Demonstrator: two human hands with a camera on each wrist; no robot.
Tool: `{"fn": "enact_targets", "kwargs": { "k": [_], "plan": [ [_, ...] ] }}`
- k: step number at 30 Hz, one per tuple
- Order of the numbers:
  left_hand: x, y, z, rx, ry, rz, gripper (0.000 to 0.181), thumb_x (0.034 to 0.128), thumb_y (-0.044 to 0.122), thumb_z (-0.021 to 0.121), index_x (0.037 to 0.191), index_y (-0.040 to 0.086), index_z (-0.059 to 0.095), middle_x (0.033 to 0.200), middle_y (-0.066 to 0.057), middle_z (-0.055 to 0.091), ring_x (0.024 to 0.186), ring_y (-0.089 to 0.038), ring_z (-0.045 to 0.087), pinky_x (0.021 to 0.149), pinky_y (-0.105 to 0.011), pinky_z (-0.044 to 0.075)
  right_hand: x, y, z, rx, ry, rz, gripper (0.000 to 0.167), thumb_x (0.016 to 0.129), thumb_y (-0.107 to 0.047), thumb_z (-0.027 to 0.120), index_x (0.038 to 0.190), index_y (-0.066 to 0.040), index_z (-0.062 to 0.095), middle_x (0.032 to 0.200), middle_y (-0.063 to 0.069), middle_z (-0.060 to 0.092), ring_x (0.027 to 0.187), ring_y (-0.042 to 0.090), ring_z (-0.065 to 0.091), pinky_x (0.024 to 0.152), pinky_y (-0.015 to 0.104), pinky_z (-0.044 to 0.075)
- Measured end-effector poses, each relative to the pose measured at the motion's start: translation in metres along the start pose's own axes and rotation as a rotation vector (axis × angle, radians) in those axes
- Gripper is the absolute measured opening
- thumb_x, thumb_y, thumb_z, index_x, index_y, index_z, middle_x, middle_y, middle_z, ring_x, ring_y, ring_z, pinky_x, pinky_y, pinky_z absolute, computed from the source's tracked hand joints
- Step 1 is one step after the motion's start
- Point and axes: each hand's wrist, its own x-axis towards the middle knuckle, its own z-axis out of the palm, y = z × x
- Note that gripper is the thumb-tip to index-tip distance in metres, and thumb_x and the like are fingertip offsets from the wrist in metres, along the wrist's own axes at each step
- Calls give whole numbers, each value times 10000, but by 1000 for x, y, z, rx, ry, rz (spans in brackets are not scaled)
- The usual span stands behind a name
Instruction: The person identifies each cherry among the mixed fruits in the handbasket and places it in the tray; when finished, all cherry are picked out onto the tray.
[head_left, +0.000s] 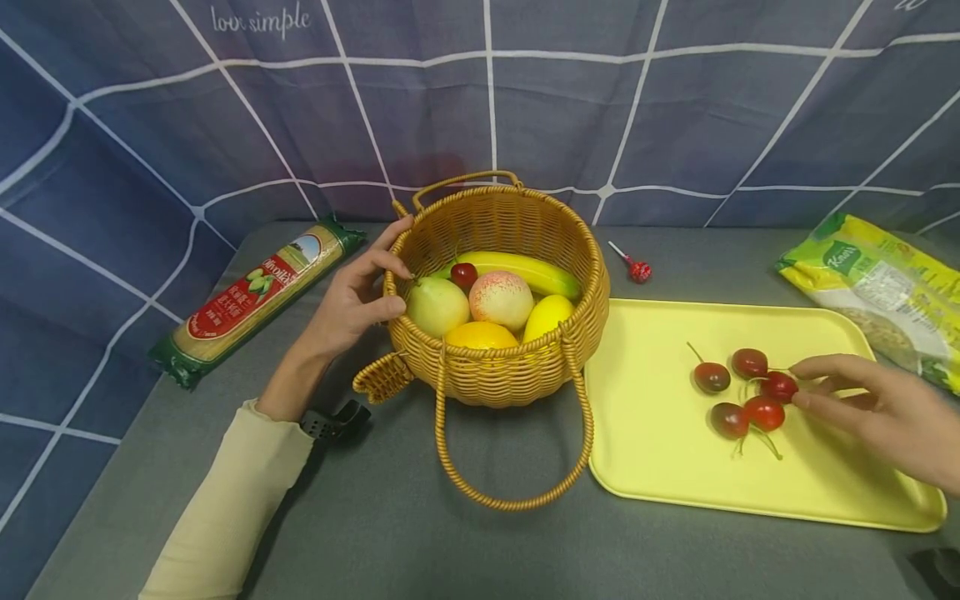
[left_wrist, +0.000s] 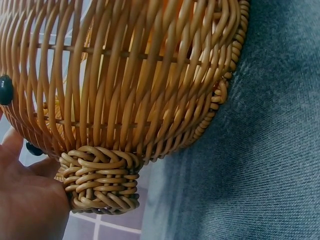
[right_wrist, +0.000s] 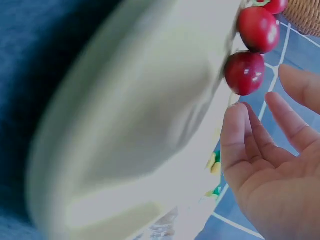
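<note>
My left hand (head_left: pixel 348 296) holds the rim of a wicker basket (head_left: pixel 502 387), fingers bent over its left edge. In the left wrist view, the palm lies against the basket's woven side (left_wrist: pixel 115 90), beside a small woven tab (left_wrist: pixel 100 180). Inside the basket are a pear (head_left: pixel 437 307), a peach (head_left: pixel 501 300), a banana (head_left: pixel 540 273), a lemon (head_left: pixel 549 317), an orange (head_left: pixel 481 336) and one cherry (head_left: pixel 463 275). Over a yellow tray (head_left: pixel 645 433), my right hand (head_left: pixel 885 408) reaches to several cherries (head_left: pixel 765 412). Its fingers are spread, with a gap to the cherries (right_wrist: pixel 244 73) in the right wrist view.
A pack of spaghetti (head_left: pixel 255 300) lies left of the basket. Behind the tray are a red lollipop (head_left: pixel 639 271) and a yellow-green Knorr bag (head_left: pixel 885 292). The basket's front handle (head_left: pixel 517 504) hangs down onto the grey surface. A blue checked cloth (head_left: pixel 570 108) rises behind.
</note>
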Motion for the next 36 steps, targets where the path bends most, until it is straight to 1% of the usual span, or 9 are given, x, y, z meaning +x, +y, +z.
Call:
{"fn": "enact_targets", "kwargs": {
  "k": [3,4,7,15,22,26,29,33,36],
  "plan": [
    [0,0,0,1,1,4,523,831,416,789,1019,-26,584,1597,-137,262,1473,-283,190,1132,-566,191,0,-5,-4,-10,11,27,307,883,-61,736,1166,-23,624,942,-217,603,700,-78,580,521,256,474],
    [0,0,0,2,1,6,525,832,415,789,1019,-29,582,1596,-139,262,1473,-284,192,1133,-570,185,1,-6,-5,-18,20,32,308,885,-74,739,1169,-40,625,925,-279,566,697,-73,583,522,262,470],
    [0,0,0,1,0,7,509,835,410,788,1018,-20,587,1597,-143,259,1473,-287,191,1133,-576,180,2,-13,-7,-18,28,24,302,885,-84,741,1166,-57,634,914,-273,581,702,-63,587,531,257,468],
    [-1,0,0,-10,-1,-6,534,834,402,792,1020,-48,572,1600,-125,256,1467,-294,207,1127,-568,208,10,-45,-8,-1,55,-70,284,899,-49,716,1170,-96,648,1016,-212,599,785,-70,597,609,155,476],
    [-1,1,0,-10,-2,-7,544,832,403,794,1016,-55,566,1599,-128,259,1464,-299,213,1126,-564,215,25,-104,-6,27,117,-164,292,855,-38,758,1092,-195,692,1010,-85,668,826,-41,611,709,78,442],
    [-1,0,0,-10,0,1,456,831,404,795,1004,24,611,1597,-140,261,1468,-296,204,1128,-588,181,38,-142,-7,23,135,-327,322,832,11,759,1079,-183,689,1051,-75,643,815,15,617,747,91,443],
    [0,-1,1,-12,7,10,424,825,404,799,997,56,626,1592,-153,265,1470,-294,197,1134,-591,154,51,-168,-9,30,119,-440,330,833,44,744,1092,-150,678,1085,-86,631,841,47,628,777,107,456],
    [0,0,1,-19,16,9,443,819,395,807,990,32,621,1591,-153,268,1471,-290,195,1135,-562,182,75,-200,-2,72,68,-503,274,869,-5,729,1111,-123,674,1078,-85,636,868,62,629,801,144,474],
    [0,0,1,-24,19,-2,441,817,387,812,989,29,621,1594,-142,267,1471,-284,198,1129,-541,217,97,-220,7,95,10,-532,246,885,-31,714,1122,-85,677,1058,-39,652,884,98,610,794,230,488]
  ]
}}
